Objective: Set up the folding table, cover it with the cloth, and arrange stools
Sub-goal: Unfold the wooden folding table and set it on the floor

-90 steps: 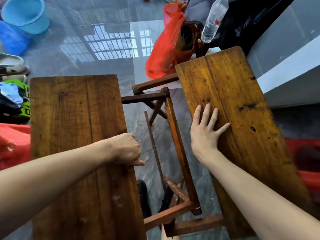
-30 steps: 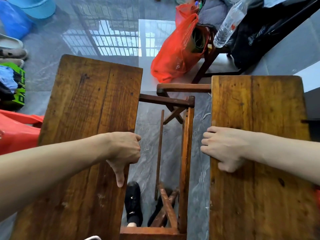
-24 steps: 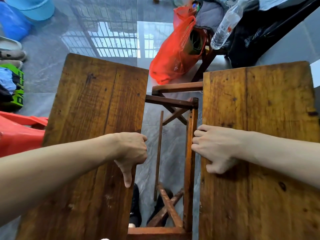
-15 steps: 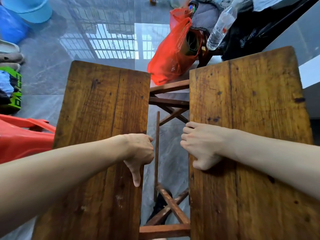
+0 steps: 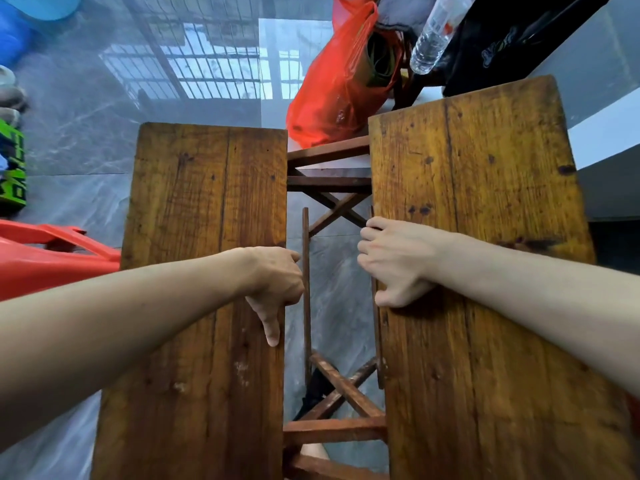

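Looking straight down at a folding table that's only partway together: two worn wooden leaves with a gap between them. The left leaf (image 5: 204,289) and right leaf (image 5: 485,271) both show knots, dark stains and scuffed varnish, and through the gap you can see the crossed wooden leg frame (image 5: 332,209) underneath.

The left hand (image 5: 277,282) grips the inner edge of the left leaf, fingers curled over the edge and thumb lying flat down the top. The right hand (image 5: 394,261) does the same on the right leaf, fingers hooked over the inner edge and thumb on top.

The floor (image 5: 104,133) is glossy grey marble-look tile, shiny enough to mirror a barred window. Beyond the table a red plastic bag (image 5: 332,84) sits on the floor, with a clear plastic water bottle (image 5: 436,32) beside it and something dark and black to its right. More red plastic (image 5: 38,258) shows at the left edge, a blue tub (image 5: 14,26) in the top left corner.
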Motion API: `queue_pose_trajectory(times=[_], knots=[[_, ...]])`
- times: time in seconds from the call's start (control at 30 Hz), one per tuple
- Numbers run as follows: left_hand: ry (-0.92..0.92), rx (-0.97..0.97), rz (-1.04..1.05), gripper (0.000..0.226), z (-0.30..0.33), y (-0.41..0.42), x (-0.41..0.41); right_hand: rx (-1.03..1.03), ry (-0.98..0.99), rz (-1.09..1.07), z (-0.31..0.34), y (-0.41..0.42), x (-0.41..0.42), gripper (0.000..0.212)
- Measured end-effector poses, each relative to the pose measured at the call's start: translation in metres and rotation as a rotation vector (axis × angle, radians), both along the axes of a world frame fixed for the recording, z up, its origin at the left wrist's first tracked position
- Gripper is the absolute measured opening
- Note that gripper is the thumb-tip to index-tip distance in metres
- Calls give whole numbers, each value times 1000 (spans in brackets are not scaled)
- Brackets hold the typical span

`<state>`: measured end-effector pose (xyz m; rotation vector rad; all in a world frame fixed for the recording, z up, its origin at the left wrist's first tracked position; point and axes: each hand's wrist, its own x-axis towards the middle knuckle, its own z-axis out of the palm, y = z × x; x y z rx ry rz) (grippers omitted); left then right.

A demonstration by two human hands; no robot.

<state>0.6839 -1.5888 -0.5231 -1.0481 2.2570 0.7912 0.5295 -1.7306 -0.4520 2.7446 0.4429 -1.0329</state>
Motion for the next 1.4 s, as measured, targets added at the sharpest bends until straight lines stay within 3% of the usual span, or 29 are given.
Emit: queue_pose_trajectory(times=[0.23, 0.4, 0.57, 0.63, 0.73, 0.8, 0.93, 1.17, 1.3, 1.4], knots=[[10, 25, -11, 60, -15, -16, -1, 4, 44, 1, -18, -3, 9, 52], [210, -49, -9, 54, -8, -30, -6, 32, 43, -8, -30, -5, 12, 52], [157, 54, -6, 56, -17, -38, -14, 7, 81, -21, -37, -8, 6, 51], [181, 34, 22, 47, -20, -38, -13, 10, 100, -40, -38, -10, 3, 49], [210, -12, 70, 53, -25, -34, -13, 28, 107, -58, -39, -13, 1, 44], [220, 10, 51, 40, -25, -35, -15, 38, 118, -72, -40, -14, 0, 45], [141, 41, 9, 61, -27, -42, -19, 31, 130, -98, -42, -15, 0, 48], [117, 78, 16, 57, -26, -45, -22, 52, 110, -150, -45, -16, -6, 49], [160, -7, 3, 60, -12, -47, -26, 37, 131, -170, -46, -20, -12, 50], [36, 11, -59, 54, -4, -50, -31, 42, 167, -192, -45, -23, -15, 51]])
